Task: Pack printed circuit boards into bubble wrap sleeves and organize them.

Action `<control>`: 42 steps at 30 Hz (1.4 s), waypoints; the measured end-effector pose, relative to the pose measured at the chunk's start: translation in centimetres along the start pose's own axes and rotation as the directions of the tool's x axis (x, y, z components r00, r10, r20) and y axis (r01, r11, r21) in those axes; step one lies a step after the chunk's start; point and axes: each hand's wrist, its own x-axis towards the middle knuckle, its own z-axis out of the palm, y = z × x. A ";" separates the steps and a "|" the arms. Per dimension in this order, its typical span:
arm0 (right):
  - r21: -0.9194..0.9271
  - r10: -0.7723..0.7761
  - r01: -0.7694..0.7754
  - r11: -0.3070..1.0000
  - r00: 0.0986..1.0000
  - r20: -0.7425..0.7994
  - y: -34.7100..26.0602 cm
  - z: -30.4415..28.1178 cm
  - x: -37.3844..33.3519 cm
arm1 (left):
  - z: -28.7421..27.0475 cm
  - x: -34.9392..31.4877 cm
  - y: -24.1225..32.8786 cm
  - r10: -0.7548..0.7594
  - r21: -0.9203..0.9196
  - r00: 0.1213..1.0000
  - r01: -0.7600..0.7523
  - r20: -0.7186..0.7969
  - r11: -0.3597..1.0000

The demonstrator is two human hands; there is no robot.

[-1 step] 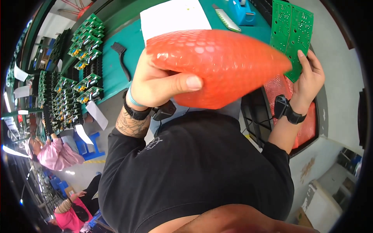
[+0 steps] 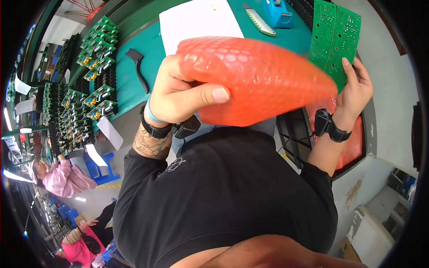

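My left hand (image 2: 176, 96) grips a red bubble-wrap bag (image 2: 263, 85) in front of my chest. Its thumb lies across the near face, and the other fingers are hidden behind or inside the bag. The bag bulges at the left and narrows to a point at the right. At the right, a green circuit board (image 2: 335, 38) stands nearly upright in my right hand (image 2: 355, 89), held by its lower end between thumb and fingers. The bag's tip reaches close to the board's lower edge; whether they touch I cannot tell.
On the green mat lie white paper (image 2: 196, 22), a black brush (image 2: 138, 69), a knife with a white-green handle (image 2: 259, 21) and a blue tape dispenser (image 2: 278, 14). Racks of populated boards (image 2: 96, 49) stand left. More red bubble wrap (image 2: 353, 152) fills a bin at right. Two people are at far left.
The bag's left end has shifted slightly right and its tip now overlaps more of the board's lower corner. Both hands keep their grip.
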 end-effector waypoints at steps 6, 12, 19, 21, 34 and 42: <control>-0.006 -0.003 0.003 1.000 0.999 0.040 1.0 1.6 -0.3 | -3.6 -5.1 -10.0 -0.503 -0.335 0.807 0.402 -0.309 0.852; -0.063 -0.033 0.047 0.997 0.976 0.217 1.7 7.2 -0.1 | -4.2 -9.9 -10.9 -0.706 -0.476 0.616 0.532 -0.349 0.700; -0.112 -0.093 0.161 0.981 0.885 0.455 1.9 13.9 -0.8 | -5.4 -12.5 -10.0 -0.648 -0.651 0.736 0.396 -0.198 0.648; -0.138 -0.087 0.179 0.974 0.861 0.500 2.1 15.1 -0.7 | -5.8 -12.8 -9.4 -0.639 -0.680 0.749 0.377 -0.175 0.629; -0.043 -0.338 0.930 0.365 0.175 0.925 7.7 29.8 1.4 | -5.5 -12.4 -5.9 -0.564 -0.671 0.794 0.291 -0.228 0.681; -0.145 -0.076 0.860 0.490 0.208 0.975 9.1 29.7 -0.2 | -6.6 -13.4 -5.2 -0.523 -0.499 0.812 0.350 -0.260 0.792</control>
